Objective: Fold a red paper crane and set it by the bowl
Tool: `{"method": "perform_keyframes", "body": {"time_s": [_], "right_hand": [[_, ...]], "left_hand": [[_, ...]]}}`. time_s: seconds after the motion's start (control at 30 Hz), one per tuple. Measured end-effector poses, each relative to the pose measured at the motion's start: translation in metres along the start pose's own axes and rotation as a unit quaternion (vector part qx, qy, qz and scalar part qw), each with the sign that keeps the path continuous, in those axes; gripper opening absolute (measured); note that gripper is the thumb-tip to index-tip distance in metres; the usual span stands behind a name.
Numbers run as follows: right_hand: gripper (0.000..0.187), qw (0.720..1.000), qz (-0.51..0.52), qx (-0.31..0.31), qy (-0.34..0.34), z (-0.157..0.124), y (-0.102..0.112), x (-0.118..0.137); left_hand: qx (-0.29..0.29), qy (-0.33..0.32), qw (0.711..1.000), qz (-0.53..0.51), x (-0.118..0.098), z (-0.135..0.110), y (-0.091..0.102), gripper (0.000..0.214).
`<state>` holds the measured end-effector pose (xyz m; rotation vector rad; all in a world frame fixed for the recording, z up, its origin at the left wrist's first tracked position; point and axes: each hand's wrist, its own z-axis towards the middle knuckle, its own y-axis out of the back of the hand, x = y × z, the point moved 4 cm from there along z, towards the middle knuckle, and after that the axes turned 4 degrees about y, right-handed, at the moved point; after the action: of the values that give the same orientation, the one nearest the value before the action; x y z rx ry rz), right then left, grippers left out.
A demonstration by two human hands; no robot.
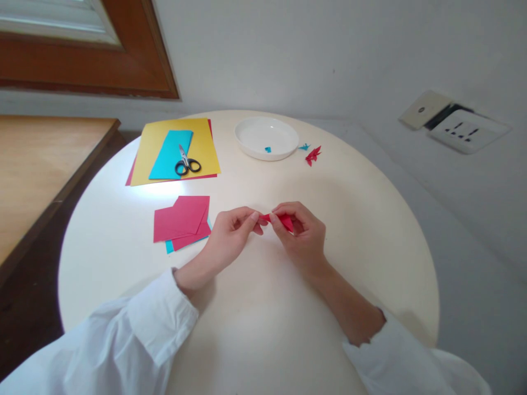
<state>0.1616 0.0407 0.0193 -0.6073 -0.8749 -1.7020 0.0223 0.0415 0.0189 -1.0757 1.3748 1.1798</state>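
Note:
A small folded piece of red paper (pixel 285 221) is held between my two hands above the white table. My left hand (pixel 234 233) pinches its narrow left end between thumb and index finger. At its wider right part, my right hand (pixel 302 233) grips it with the thumb in front and the fingers behind. Part of the paper is hidden by my fingers. Left of my left hand lie several red paper sheets (pixel 181 219), overlapping, with blue paper (pixel 169 247) showing beneath them.
Scissors (pixel 187 166) with black handles rest on folded blue paper (pixel 167 156), over yellow paper (pixel 206 148). A white dish (pixel 251 153) holds a tiny blue piece (pixel 268 150). Beside it lie a red folded paper figure (pixel 313 156) and a smaller blue one (pixel 304 147). A wall rises behind the round table (pixel 263 340).

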Motion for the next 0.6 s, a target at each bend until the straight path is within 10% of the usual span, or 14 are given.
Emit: {"method": "perform_keyframes", "body": {"time_s": [0.6], "right_hand": [[0.006, 1.0, 0.016, 0.004, 0.008, -0.0008, -0.0004, 0.0]], "left_hand": [[-0.009, 0.003, 0.999, 0.037, 0.0002, 0.0003, 0.0003, 0.02]]}}
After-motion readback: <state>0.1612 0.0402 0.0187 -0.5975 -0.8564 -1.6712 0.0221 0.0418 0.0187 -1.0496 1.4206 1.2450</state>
